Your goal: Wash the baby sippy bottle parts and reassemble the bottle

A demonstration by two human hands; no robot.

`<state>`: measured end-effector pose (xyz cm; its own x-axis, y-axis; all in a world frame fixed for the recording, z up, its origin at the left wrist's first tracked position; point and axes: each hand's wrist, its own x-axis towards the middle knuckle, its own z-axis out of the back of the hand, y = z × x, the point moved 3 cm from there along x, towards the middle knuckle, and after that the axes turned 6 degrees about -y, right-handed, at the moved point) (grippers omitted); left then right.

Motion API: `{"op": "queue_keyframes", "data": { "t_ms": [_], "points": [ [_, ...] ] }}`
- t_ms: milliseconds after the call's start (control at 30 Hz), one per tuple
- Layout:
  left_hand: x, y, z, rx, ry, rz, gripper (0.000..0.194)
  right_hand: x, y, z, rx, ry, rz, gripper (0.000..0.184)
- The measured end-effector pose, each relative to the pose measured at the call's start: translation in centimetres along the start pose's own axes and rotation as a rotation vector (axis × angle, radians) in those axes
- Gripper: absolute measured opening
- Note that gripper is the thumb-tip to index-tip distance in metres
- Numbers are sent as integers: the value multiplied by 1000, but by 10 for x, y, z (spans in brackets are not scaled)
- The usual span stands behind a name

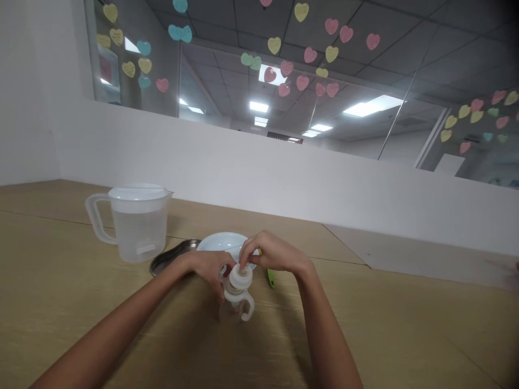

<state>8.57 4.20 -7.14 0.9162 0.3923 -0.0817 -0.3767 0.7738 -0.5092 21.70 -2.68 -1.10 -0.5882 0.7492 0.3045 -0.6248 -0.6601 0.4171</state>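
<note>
Closest in, a clear plastic feeding bottle (229, 310) stood upright on the worktop (60, 292), between the person's forearms, w/ a white loop handle (250, 308) on its R side and a white collar (237, 289) on top. Above the collar sat a squat white top fitting (240, 276), prob. a teat & ring, though too small to tell for sure. The R hand (276, 254) reached over from the right, fingertips (244, 258) pinched together on that fitting. The L hand (206, 266) curled round the bottle's upper part, fingers closed near collar height, not spread. Sound handling, it seemed: one hand steadying, the other doing the fine work, bottle kept square w/ no tilt. Just behind the hands lay a white plate (223, 241); a green handle (271, 279) showed right of the bottle, near the R wrist. Further left, a dark metal tray (172, 255) sat just beside a lidded plastic jug (138, 227) of clear liquid, its handle facing left. Beyond rose a white partition (243, 156), then glass w/ paper hearts (310, 54) stuck on it.
</note>
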Motion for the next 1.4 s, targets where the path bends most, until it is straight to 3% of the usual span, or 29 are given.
{"op": "queue_keyframes", "data": {
  "t_ms": [267, 400, 567, 767, 967, 1167, 1400],
  "points": [
    [-7, -10, 3, -189, 34, -106, 55, -10, 8, 15, 57, -136, -49, 17],
    [-11, -16, 15, -171, -135, -70, 57, -16, 8, 26, 85, -237, -77, 16],
    [-12, -33, 24, -270, -327, -105, 32, -24, 8, 39, 182, -430, -107, 19],
    [-12, -43, 28, -402, -560, -89, 28, -25, 4, 46, 332, -666, -120, 18],
    [-19, -47, 38, -389, -666, -67, 29, -23, -7, 48, 538, -806, -170, 21],
    [-21, -26, 45, -264, -669, -61, 33, -42, -23, 64, 632, -1085, -257, 22],
    [-13, 18, 48, -67, -744, 49, 38, -48, -37, 68, 547, -1091, -320, 26]
  ]
}}
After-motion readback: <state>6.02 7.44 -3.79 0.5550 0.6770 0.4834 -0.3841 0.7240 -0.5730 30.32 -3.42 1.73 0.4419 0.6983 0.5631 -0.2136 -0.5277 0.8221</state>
